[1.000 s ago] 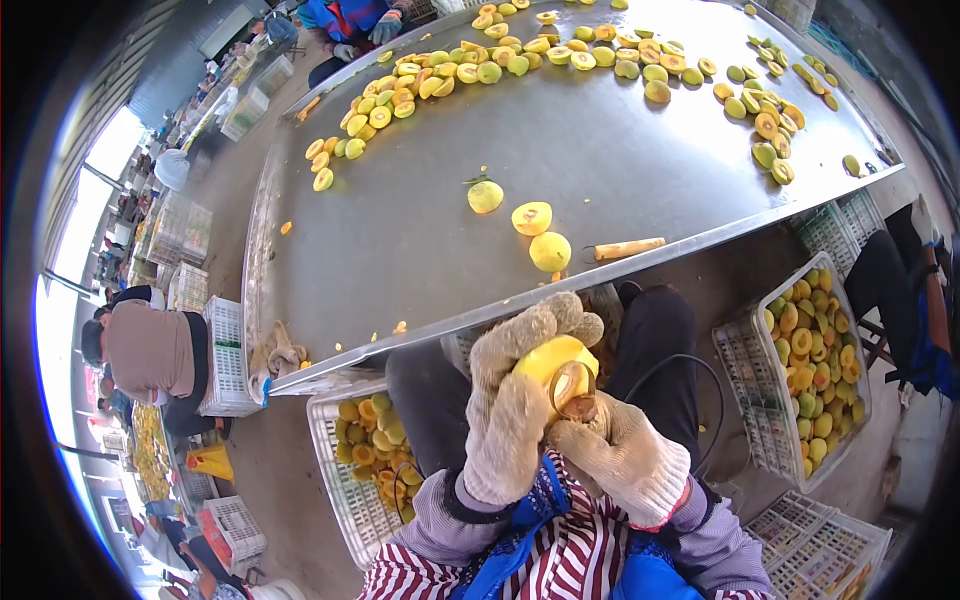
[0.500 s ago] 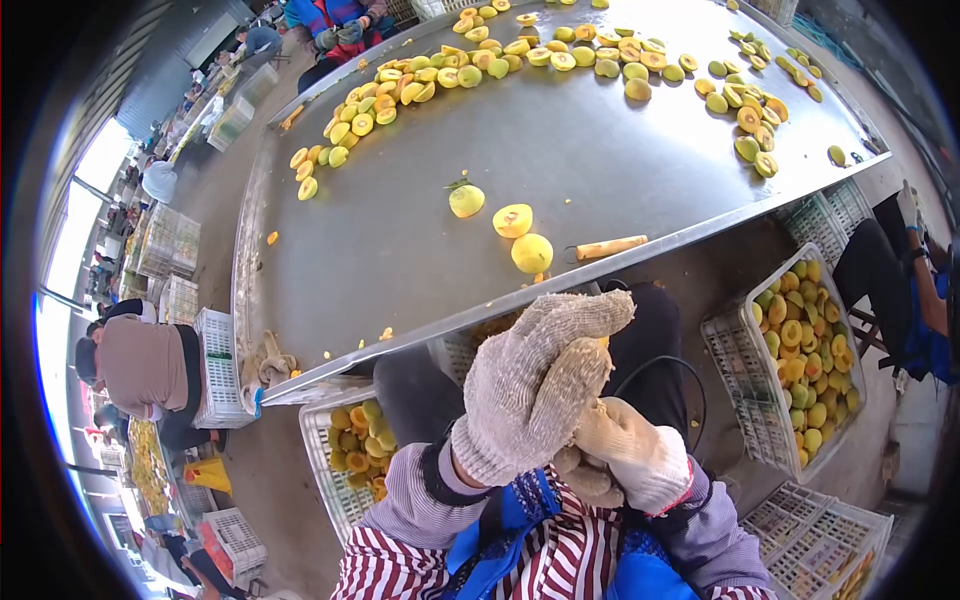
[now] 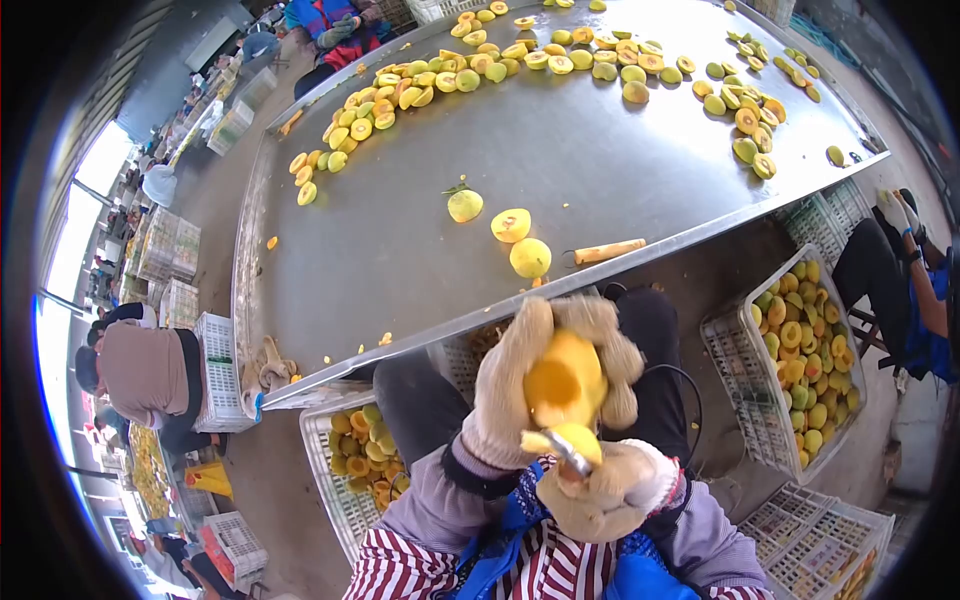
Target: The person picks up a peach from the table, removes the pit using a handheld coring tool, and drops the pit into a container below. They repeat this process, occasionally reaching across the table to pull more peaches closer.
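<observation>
Held in my gloved left hand [image 3: 502,405] is a yellow peach half [image 3: 588,372], its cut face turned up with a round hollow in the middle. Just below it, my gloved right hand [image 3: 605,500] is closed around a pitting tool [image 3: 573,457] with a curved metal end; the glove hides its handle. Yellow fruit flesh [image 3: 578,440] shows at the metal end. On the metal table [image 3: 390,255] in front of me lie a whole-looking peach [image 3: 530,258], a cut half [image 3: 511,225], and another peach [image 3: 464,206] with a leaf beside it.
A wooden-handled tool [image 3: 610,250] rests near the table's front edge. Peach halves [image 3: 410,85] lie along the far side. Crates of peaches stand right [image 3: 810,360] and left [image 3: 345,480] of my legs. Co-workers sit nearby, one at the right [image 3: 900,280].
My hands have moved apart and turned, so the peach half and the tool's metal end now show. Earlier the left glove covered them. The fruit on the table stays put.
</observation>
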Action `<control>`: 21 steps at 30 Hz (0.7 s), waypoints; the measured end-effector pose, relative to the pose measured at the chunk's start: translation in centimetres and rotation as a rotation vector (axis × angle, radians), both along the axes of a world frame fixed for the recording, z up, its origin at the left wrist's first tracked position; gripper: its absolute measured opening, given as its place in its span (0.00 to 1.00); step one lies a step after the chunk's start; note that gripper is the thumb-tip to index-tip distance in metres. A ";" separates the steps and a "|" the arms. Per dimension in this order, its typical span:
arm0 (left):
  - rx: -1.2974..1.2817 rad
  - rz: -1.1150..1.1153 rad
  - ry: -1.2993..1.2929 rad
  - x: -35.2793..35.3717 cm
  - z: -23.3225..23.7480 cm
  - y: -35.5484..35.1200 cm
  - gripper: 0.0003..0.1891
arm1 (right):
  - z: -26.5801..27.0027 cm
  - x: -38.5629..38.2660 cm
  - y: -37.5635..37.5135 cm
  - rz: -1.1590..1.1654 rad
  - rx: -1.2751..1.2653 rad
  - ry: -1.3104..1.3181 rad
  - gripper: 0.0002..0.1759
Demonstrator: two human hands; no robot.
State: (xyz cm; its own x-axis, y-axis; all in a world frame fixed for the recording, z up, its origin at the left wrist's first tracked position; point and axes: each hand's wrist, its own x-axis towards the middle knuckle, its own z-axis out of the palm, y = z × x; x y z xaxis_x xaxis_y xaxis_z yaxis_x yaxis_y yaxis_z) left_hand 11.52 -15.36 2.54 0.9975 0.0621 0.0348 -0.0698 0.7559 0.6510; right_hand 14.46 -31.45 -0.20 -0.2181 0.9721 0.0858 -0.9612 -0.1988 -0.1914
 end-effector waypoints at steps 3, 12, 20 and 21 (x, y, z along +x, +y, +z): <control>0.171 0.287 0.414 -1.3 0.1 0.6 0.34 | 1.3 0.9 0.2 -0.055 0.005 -0.320 0.18; 2.030 0.724 0.873 -13.3 -3.9 14.7 0.20 | 1.1 2.5 2.0 -0.181 -0.634 -0.589 0.19; 1.977 0.274 0.170 6.7 -8.3 10.1 0.16 | 0.8 2.8 3.1 -0.243 -0.696 -0.807 0.16; 2.114 0.139 0.169 8.6 -10.2 10.4 0.18 | 0.9 3.0 2.7 -0.243 -0.746 -0.862 0.17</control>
